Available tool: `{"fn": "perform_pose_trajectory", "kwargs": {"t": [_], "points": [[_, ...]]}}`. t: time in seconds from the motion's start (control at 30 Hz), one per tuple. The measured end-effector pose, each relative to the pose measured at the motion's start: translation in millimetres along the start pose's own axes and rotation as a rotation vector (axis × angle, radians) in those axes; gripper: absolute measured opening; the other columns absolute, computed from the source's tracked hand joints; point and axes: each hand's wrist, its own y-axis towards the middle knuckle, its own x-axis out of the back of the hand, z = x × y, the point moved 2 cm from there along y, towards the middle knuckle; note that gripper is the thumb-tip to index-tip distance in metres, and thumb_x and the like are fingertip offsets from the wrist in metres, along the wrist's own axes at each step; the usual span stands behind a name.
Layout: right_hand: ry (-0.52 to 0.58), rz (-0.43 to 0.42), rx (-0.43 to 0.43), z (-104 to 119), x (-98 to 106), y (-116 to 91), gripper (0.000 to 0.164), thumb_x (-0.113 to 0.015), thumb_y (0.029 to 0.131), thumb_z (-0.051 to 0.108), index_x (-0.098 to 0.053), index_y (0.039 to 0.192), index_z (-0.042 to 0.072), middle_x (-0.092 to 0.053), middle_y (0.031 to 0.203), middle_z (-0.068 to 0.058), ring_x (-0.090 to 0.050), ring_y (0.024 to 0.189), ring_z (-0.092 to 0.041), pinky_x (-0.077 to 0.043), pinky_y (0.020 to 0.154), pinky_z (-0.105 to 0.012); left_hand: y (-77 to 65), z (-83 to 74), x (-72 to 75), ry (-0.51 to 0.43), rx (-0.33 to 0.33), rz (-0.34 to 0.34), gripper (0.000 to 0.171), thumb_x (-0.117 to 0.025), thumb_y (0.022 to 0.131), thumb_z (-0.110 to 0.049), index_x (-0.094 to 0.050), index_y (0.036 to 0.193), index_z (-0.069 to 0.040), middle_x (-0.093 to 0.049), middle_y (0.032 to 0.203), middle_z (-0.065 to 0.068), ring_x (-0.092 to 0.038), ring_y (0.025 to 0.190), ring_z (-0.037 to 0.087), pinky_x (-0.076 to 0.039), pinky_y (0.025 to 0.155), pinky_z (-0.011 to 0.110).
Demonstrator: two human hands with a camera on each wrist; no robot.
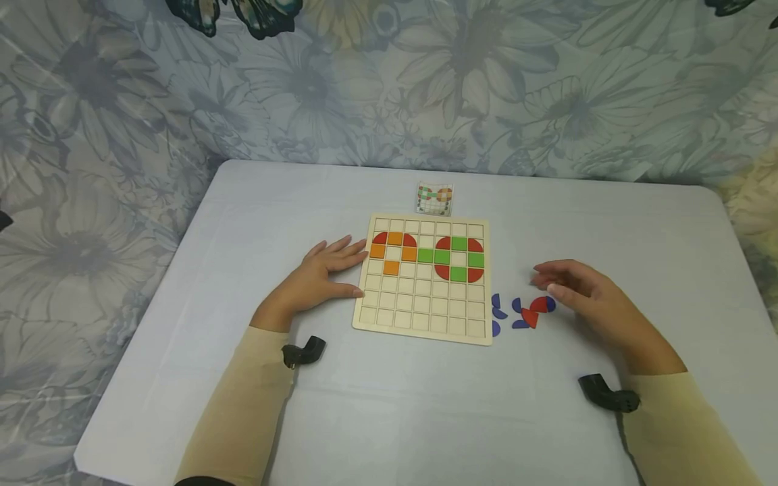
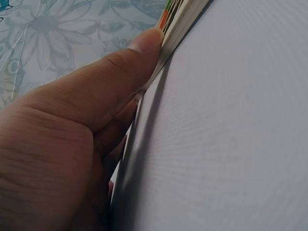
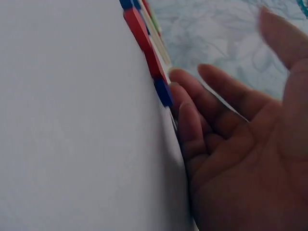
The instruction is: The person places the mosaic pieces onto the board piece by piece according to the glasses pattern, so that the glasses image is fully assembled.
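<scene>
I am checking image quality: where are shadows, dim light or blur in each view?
Head view: brightest, wooden grid board clear, fine detail lost on pattern card; left wrist view: dim, dark shadow on white tabletop along the board; right wrist view: dim, right hand shaded, thumb tip blurred, floral backdrop soft.

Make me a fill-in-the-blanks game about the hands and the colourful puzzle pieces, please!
1. The hand touching the board is the person's ____ one.
2. The four square tiles nearest that hand are coloured ____.
3. The loose pieces by the right hand are red and ____.

Missing words: left; orange; blue.
</scene>
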Motion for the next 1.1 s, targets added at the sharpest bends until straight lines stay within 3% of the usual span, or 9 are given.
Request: {"fn": "perform_pose_trajectory", "kwargs": {"t": [0.1, 0.23, 0.6, 0.73, 0.87, 0.97, 1.1], "points": [[-0.061, 0.01, -0.037, -4, 3, -4, 0.04, -0.075, 0.105, 0.013, -0.065, 0.143, 0.004, -0.071, 0.132, -0.014, -0.063, 0.113, -0.008, -0.05, 0.091, -0.012, 0.1, 0.0, 0.3, 0.007, 0.003, -0.002, 0.085, -0.092, 0.09, -0.041, -0.053, 0.162, -0.019, -0.037, 0.171, -0.014, -0.018, 0.163, 0.012, 0.006, 0.13, 0.04], [-0.147, 0.033, -0.035, -7, 4, -4, 0.042, -0.085, 0.099, 0.016, -0.07, 0.137, 0.009, -0.073, 0.132, -0.01, -0.061, 0.113, -0.006, -0.044, 0.093, -0.008, -0.5, -0.7, 1.2, 0.007, 0.01, 0.001, 0.084, -0.092, 0.09, -0.04, -0.053, 0.162, -0.018, -0.037, 0.171, -0.014, -0.018, 0.163, 0.013, 0.006, 0.13, 0.039], [-0.329, -0.001, 0.077, -4, -4, -2, 0.03, -0.087, 0.094, 0.006, -0.08, 0.122, 0.012, -0.069, 0.119, -0.003, -0.054, 0.106, -0.011, -0.039, 0.09, -0.006, -0.4, -1.1, 1.7, 0.014, 0.016, 0.007, 0.084, -0.091, 0.091, -0.04, -0.053, 0.162, -0.018, -0.036, 0.171, -0.014, -0.017, 0.163, 0.012, 0.006, 0.13, 0.039], [-0.355, -0.018, 0.058, -1, -6, -1, 0.023, -0.088, 0.093, 0.006, -0.081, 0.114, 0.011, -0.069, 0.114, -0.004, -0.055, 0.107, -0.018, -0.039, 0.088, -0.005, -0.1, -0.2, 1.2, 0.014, 0.016, 0.004, 0.083, -0.091, 0.091, -0.041, -0.053, 0.162, -0.018, -0.036, 0.171, -0.015, -0.017, 0.163, 0.012, 0.006, 0.13, 0.039], [-0.384, -0.008, 0.023, -1, -4, -1, 0.03, -0.091, 0.091, 0.01, -0.079, 0.119, 0.007, -0.067, 0.116, -0.008, -0.057, 0.107, -0.026, -0.038, 0.086, -0.003, -0.2, -0.7, 0.9, 0.011, 0.017, 0.002, 0.084, -0.091, 0.091, -0.041, -0.053, 0.162, -0.019, -0.036, 0.171, -0.015, -0.017, 0.163, 0.011, 0.006, 0.13, 0.039], [-0.388, 0.001, 0.008, -3, 1, -2, 0.034, -0.092, 0.09, 0.01, -0.078, 0.121, 0.007, -0.065, 0.116, -0.009, -0.055, 0.106, -0.026, -0.038, 0.084, -0.004, -0.5, -0.5, 0.7, 0.008, 0.017, 0.001, 0.084, -0.091, 0.091, -0.041, -0.053, 0.162, -0.019, -0.037, 0.171, -0.015, -0.017, 0.163, 0.011, 0.006, 0.13, 0.039], [-0.38, -0.002, 0.009, -6, 5, -4, 0.027, -0.09, 0.091, 0.006, -0.079, 0.116, 0.009, -0.064, 0.114, -0.007, -0.051, 0.102, -0.024, -0.04, 0.082, -0.009, -0.4, -0.3, 0.2, 0.005, 0.014, 0.002, 0.083, -0.091, 0.091, -0.04, -0.053, 0.162, -0.019, -0.037, 0.171, -0.016, -0.017, 0.163, 0.012, 0.006, 0.13, 0.039]]}}
